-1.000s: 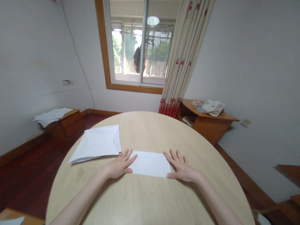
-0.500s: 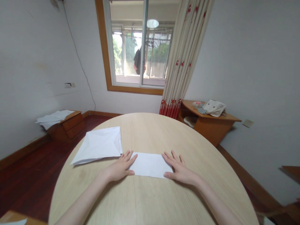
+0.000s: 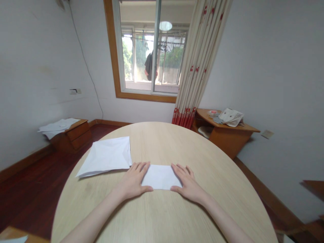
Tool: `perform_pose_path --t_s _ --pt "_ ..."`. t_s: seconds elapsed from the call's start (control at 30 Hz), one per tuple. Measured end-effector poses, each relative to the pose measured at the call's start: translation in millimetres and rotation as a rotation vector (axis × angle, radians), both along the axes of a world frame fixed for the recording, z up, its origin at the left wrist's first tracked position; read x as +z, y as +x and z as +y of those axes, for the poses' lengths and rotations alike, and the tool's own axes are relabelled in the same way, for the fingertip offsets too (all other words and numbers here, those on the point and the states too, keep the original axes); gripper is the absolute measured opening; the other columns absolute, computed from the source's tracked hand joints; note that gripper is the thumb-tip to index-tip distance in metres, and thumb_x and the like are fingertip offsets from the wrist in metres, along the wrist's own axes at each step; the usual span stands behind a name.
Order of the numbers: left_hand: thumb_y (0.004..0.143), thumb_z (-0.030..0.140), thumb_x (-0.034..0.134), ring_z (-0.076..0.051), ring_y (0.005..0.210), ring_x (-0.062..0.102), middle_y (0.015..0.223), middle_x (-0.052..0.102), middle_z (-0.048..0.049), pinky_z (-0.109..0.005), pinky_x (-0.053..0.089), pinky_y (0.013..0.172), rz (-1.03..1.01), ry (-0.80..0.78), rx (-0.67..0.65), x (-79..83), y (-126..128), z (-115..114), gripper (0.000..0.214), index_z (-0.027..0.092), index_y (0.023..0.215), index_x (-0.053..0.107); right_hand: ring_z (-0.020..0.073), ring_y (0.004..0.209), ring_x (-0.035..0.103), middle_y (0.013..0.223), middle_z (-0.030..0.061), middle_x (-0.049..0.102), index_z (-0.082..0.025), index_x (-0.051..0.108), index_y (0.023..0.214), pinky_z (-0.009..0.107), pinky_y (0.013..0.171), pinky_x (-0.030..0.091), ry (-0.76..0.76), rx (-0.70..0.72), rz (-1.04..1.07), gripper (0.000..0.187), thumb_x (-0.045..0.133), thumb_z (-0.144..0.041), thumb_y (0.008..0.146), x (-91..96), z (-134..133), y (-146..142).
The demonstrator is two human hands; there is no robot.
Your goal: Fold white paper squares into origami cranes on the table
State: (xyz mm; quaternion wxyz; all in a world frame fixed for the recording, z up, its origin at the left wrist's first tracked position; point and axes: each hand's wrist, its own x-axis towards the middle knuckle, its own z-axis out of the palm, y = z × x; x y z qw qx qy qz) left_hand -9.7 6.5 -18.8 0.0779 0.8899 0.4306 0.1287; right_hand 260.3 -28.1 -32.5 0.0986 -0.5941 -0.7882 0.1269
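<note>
A white rectangle of paper [image 3: 161,177] lies flat on the round wooden table [image 3: 164,219], close to me. Over its left end rests my left hand [image 3: 136,180], fingers stretched forward and thumb apart along the near edge. On the right end lies my right hand [image 3: 186,180], open as well, its fingers spread and thumb on the near edge. Both palms hide the paper's side edges. Left of it, near my left fingertips, a stack of larger white sheets [image 3: 106,157] sits on the table, its layers slightly uneven.
A low wooden cabinet [image 3: 79,135] with papers on top stands at the left wall. To the right, a wooden desk [image 3: 225,138] carries a cloth bag [image 3: 231,117] and small items. Behind the table are a window [image 3: 152,50] and a long curtain [image 3: 197,67].
Both hands have moved inward along the paper, closer to each other, and cover more of its ends. The stack of sheets has stayed put.
</note>
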Motion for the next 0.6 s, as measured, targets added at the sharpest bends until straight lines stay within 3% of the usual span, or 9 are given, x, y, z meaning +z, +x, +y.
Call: perform_pose_path --t_s 0.33,0.6 --pt "0.076 0.062 0.062 -0.032 0.135 0.036 0.145 0.043 -0.0147 -0.051 0.017 0.114 0.023 0.025 -0.027 -5.1 -0.5 2.2 0.089 0.02 0.147 0.028 0.0279 0.141 0.025 0.152 0.0135 0.033 -0.021 0.026 0.149 0.052 0.114 0.002 0.02 0.02 -0.031 0.077 0.054 -0.052 0.084 5.6 -3.0 -4.1" --pt "0.07 0.057 0.071 -0.037 0.137 0.03 0.144 0.042 -0.0169 -0.054 0.021 0.112 0.003 0.034 0.005 3.7 3.7 -1.7 0.095 0.021 0.146 0.028 0.0309 0.139 0.028 0.149 0.014 0.037 -0.022 0.028 0.148 0.055 0.113 0.005 0.144 0.04 -0.111 0.082 0.057 -0.058 0.081 7.9 -4.1 -3.8"
